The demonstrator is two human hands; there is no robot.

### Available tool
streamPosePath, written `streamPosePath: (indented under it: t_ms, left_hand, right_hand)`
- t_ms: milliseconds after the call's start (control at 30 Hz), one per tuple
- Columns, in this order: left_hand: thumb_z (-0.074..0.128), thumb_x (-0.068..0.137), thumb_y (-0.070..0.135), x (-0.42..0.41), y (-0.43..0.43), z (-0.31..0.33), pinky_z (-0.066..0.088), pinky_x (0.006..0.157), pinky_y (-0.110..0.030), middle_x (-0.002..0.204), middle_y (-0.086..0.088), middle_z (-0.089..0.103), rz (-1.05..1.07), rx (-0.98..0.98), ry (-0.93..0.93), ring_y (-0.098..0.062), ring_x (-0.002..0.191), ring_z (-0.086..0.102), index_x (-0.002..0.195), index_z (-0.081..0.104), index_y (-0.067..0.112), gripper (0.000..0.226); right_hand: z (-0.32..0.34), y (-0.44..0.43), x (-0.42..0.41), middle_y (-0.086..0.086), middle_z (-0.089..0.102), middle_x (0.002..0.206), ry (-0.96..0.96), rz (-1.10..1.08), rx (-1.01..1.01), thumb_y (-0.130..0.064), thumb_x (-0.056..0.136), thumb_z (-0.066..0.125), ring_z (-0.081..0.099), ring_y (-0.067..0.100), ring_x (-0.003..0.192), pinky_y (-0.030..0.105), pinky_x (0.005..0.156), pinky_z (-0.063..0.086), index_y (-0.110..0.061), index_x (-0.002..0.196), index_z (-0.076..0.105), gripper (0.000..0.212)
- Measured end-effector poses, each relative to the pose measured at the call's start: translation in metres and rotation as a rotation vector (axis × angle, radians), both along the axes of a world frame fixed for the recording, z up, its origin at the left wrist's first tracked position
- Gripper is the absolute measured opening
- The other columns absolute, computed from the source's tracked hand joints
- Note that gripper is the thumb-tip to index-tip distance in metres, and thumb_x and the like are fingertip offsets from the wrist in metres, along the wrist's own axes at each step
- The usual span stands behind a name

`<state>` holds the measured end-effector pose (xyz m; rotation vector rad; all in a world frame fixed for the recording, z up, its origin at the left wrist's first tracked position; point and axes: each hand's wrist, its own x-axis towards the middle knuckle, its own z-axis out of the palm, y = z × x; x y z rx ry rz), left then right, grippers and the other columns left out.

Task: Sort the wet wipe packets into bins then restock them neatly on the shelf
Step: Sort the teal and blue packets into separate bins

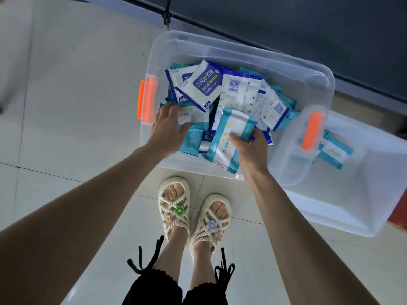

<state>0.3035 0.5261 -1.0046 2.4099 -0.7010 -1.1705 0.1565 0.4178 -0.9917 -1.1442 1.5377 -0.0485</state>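
A clear plastic bin (253,51) with orange latches sits on the floor, heaped with wet wipe packets: dark blue alcohol wipe packets (206,83) and teal ones. My right hand (250,148) grips a teal-and-white packet (229,130) lifted at the bin's near edge. My left hand (168,126) reaches into the bin's left side, fingers spread over a teal packet (193,137); I cannot see whether it holds it. A second clear bin (356,194) stands to the right with a few teal packets (334,153) inside.
The bins rest on pale floor tiles (66,128). My feet in cream rope sandals (193,212) stand just in front of the main bin. A dark wall or shelf base (308,23) runs along behind the bins. A red edge (399,214) shows at far right.
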Motion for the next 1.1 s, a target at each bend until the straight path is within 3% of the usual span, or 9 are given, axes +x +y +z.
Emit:
streamPosePath:
  t_ms: [100, 200, 267, 367, 467, 567, 700, 900, 1100]
  left_hand:
    - [0.064, 0.087, 0.033, 0.017, -0.006, -0.012, 0.028, 0.112, -0.049, 0.148, -0.012, 0.034, -0.015, 0.067, 0.121, -0.034, 0.134, 0.033, 0.145, 0.025, 0.008, 0.074]
    - [0.073, 0.079, 0.038, 0.018, -0.012, -0.009, 0.039, 0.099, -0.04, 0.128, -0.011, 0.05, 0.005, 0.103, 0.143, -0.031, 0.118, 0.046, 0.137, 0.033, 0.008, 0.076]
    - [0.073, 0.074, 0.049, 0.012, -0.012, -0.005, 0.041, 0.074, -0.027, 0.1, -0.006, 0.053, -0.006, 0.165, 0.065, -0.022, 0.092, 0.05, 0.111, 0.048, 0.008, 0.061]
    - [0.069, 0.073, 0.058, 0.003, -0.011, 0.003, 0.027, 0.05, -0.024, 0.071, -0.001, 0.047, 0.053, 0.227, -0.016, -0.016, 0.064, 0.043, 0.07, 0.044, 0.015, 0.05]
    - [0.063, 0.082, 0.053, -0.008, -0.006, 0.005, 0.035, 0.058, -0.029, 0.071, -0.002, 0.053, 0.204, 0.134, 0.098, -0.02, 0.068, 0.049, 0.072, 0.049, 0.016, 0.041]
    - [0.051, 0.085, 0.057, -0.02, -0.001, 0.007, 0.048, 0.078, -0.041, 0.098, -0.009, 0.058, 0.379, 0.054, 0.29, -0.029, 0.094, 0.055, 0.09, 0.057, 0.01, 0.047]
    - [0.046, 0.096, 0.039, -0.031, -0.001, 0.011, 0.04, 0.103, -0.044, 0.122, -0.001, 0.032, 0.504, 0.032, 0.405, -0.025, 0.116, 0.041, 0.104, 0.055, 0.008, 0.034]
    - [0.045, 0.097, 0.04, -0.023, 0.008, 0.016, 0.045, 0.098, -0.046, 0.134, -0.001, 0.029, 0.436, 0.027, 0.391, -0.02, 0.111, 0.045, 0.106, 0.052, 0.015, 0.027]
    - [0.048, 0.097, 0.035, -0.024, 0.006, 0.018, 0.027, 0.111, -0.031, 0.144, 0.001, 0.023, 0.442, -0.026, 0.49, -0.019, 0.137, 0.024, 0.097, 0.059, 0.021, 0.018]
  right_hand:
    - [-0.002, -0.003, -0.003, 0.009, 0.066, 0.091, -0.069, -0.03, 0.097, -0.006, 0.082, 0.07, 0.063, 0.021, 0.082, 0.041, 0.081, 0.053, -0.004, 0.101, 0.059, 0.022]
    - [-0.002, -0.002, -0.002, 0.003, 0.069, 0.088, -0.133, -0.083, 0.165, -0.006, 0.083, 0.069, 0.065, 0.021, 0.085, 0.04, 0.084, 0.053, -0.014, 0.09, 0.064, 0.012]
    - [0.0, 0.002, -0.001, 0.002, 0.068, 0.086, -0.145, -0.087, 0.165, -0.005, 0.084, 0.068, 0.064, 0.02, 0.084, 0.037, 0.082, 0.053, -0.016, 0.087, 0.065, 0.011]
    - [0.002, 0.005, -0.003, 0.002, 0.068, 0.09, -0.134, -0.064, 0.19, -0.006, 0.086, 0.065, 0.065, 0.021, 0.087, 0.036, 0.084, 0.053, -0.013, 0.095, 0.064, 0.011]
    - [0.005, 0.006, -0.006, 0.006, 0.071, 0.1, -0.144, -0.059, 0.247, -0.007, 0.088, 0.064, 0.067, 0.026, 0.098, 0.044, 0.093, 0.051, -0.015, 0.096, 0.065, 0.011]
    - [0.008, 0.006, -0.004, 0.009, 0.07, 0.098, -0.191, -0.118, 0.351, -0.004, 0.091, 0.059, 0.068, 0.025, 0.092, 0.044, 0.09, 0.053, -0.01, 0.1, 0.063, 0.011]
    - [0.012, -0.001, -0.005, 0.012, 0.069, 0.105, -0.237, -0.148, 0.491, -0.006, 0.093, 0.056, 0.067, 0.027, 0.096, 0.045, 0.092, 0.052, -0.007, 0.106, 0.064, 0.015]
    - [0.02, -0.017, -0.014, 0.011, 0.072, 0.104, -0.251, -0.112, 0.507, -0.005, 0.091, 0.056, 0.069, 0.026, 0.097, 0.042, 0.086, 0.053, -0.006, 0.106, 0.065, 0.018]
    - [0.02, -0.017, -0.005, 0.014, 0.07, 0.109, -0.221, 0.032, 0.541, -0.006, 0.091, 0.057, 0.067, 0.03, 0.102, 0.044, 0.088, 0.052, -0.005, 0.109, 0.064, 0.02]
